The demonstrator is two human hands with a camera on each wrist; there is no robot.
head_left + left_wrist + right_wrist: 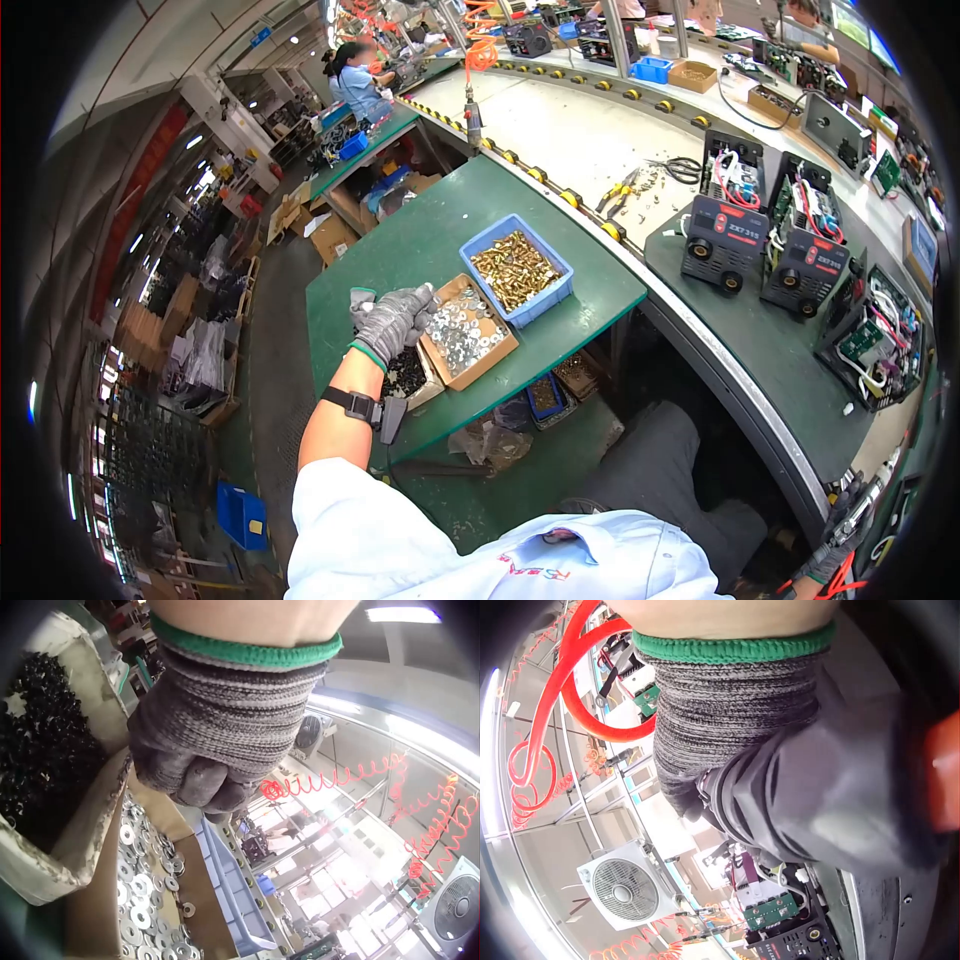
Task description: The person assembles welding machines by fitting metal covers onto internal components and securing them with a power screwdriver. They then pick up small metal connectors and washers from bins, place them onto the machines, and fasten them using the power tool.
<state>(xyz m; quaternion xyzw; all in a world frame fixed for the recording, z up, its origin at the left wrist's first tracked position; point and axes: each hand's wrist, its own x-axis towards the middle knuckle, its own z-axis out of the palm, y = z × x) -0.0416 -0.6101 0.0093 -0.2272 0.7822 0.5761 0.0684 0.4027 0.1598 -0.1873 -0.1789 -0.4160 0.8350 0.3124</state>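
Observation:
My left hand, in a grey knit glove with a green cuff, hangs over the box edges with its fingers curled in; I cannot tell whether anything is pinched in it. Below it is a cardboard box of silver washers. Beside that stands a worn box of small black parts. A blue bin of brass-coloured fittings touches the washer box's far side. At the far right, my gloved right hand grips a grey air screwdriver with a red hose.
The boxes stand on a green table beside a curved conveyor. Two ZX7 315 machines with open tops stand right of it, near another opened unit. Pliers lie on the pale surface. Another air tool hangs from an orange coiled hose.

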